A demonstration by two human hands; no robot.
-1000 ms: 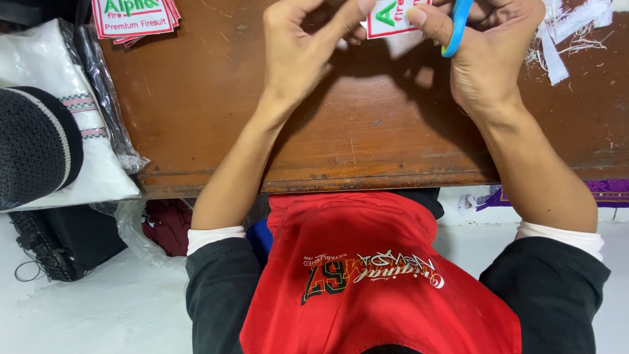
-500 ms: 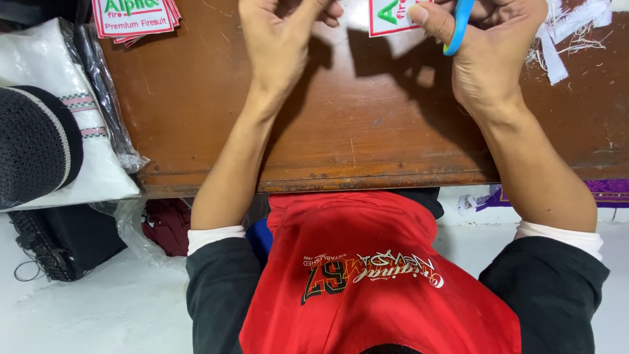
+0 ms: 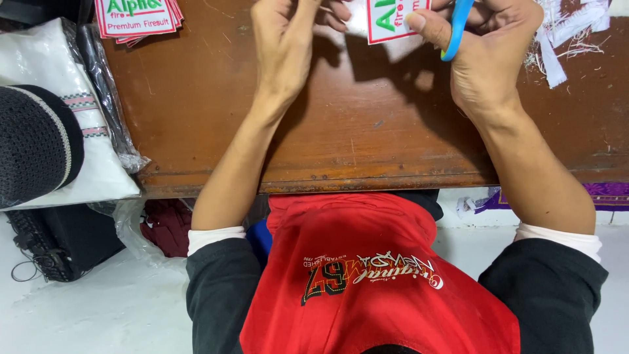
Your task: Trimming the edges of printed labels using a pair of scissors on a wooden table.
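White fabric label with red border (image 3: 393,19), held above a brown wooden table (image 3: 341,131).
Right hand (image 3: 488,62) grips it and blue-handled scissors (image 3: 457,29); left hand (image 3: 285,46), fingers curled, pinches nothing visible, just beside the label's left edge.

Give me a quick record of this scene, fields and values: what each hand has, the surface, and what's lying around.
left hand: left hand raised over the table, fingers at the top edge of view; hold unclear
right hand: right hand through blue scissors, thumb on a white patch
surface: brown wooden table
top left: stack of patches
top right: white fabric scraps
far left: dark knit cap on folded white cloth
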